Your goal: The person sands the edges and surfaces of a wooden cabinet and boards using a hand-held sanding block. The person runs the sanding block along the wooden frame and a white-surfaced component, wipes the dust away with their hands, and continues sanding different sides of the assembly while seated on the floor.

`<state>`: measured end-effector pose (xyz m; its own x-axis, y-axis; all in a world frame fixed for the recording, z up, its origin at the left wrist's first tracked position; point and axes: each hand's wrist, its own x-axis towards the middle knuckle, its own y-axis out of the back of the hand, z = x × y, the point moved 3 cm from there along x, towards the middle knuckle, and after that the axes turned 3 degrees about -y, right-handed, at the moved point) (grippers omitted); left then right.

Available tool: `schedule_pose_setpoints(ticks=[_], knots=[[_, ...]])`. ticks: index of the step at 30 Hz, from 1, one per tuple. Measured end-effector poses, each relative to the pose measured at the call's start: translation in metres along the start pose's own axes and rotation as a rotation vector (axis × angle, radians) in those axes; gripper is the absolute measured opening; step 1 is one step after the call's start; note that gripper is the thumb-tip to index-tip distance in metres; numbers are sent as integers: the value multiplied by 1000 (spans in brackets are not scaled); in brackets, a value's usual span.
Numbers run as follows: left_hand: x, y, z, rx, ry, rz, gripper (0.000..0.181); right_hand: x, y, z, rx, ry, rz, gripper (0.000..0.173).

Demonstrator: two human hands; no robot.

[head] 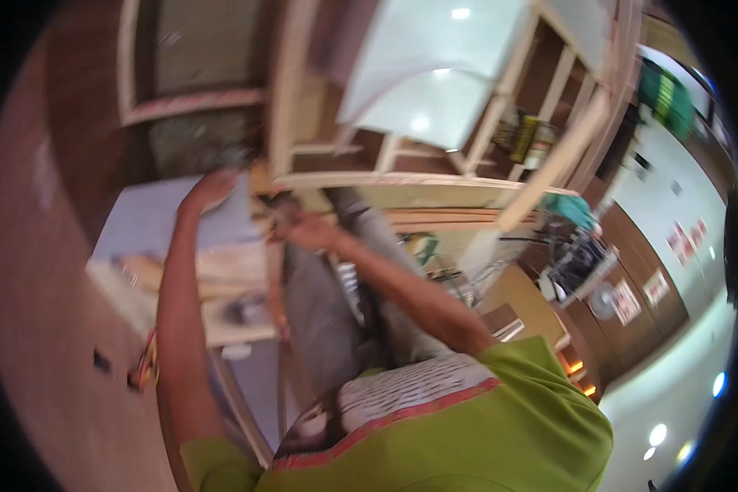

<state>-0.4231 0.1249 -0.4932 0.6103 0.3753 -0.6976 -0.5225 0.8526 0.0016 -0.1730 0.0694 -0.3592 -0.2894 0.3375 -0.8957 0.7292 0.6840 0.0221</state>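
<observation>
The view is blurred. My left hand reaches over a pale grey-white panel at left centre; whether its fingers grip anything cannot be made out. To its right, my right hand is closed around a dark object, too smeared to name, near the lower corner of a wooden frame. An upright wooden strip runs down beside my leg, below the right hand.
A glossy white panel leans in the frame, beside containers. A wooden batten slants across the right. Beyond are stacked wood strips, a teal cloth, a cluttered cart and a brown board.
</observation>
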Motion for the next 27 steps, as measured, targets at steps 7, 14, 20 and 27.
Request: schedule_pose_setpoints(ticks=[7, 14, 20, 27], knots=[[1, 10, 21, -70, 173, -9, 32, 13, 24, -23, -30, -92, -66, 73], [-40, 13, 66, 66, 116, 29, 31, 27, 24, -52, -227, -35, -96, 67], [-56, 2, 86, 135, 24, -12, 42, 37, 17, -57, -208, -87, -93, 66], [-55, -5, 84, 172, -3, 60, 46, 49, 17, -45, -180, 4, -120, 72]])
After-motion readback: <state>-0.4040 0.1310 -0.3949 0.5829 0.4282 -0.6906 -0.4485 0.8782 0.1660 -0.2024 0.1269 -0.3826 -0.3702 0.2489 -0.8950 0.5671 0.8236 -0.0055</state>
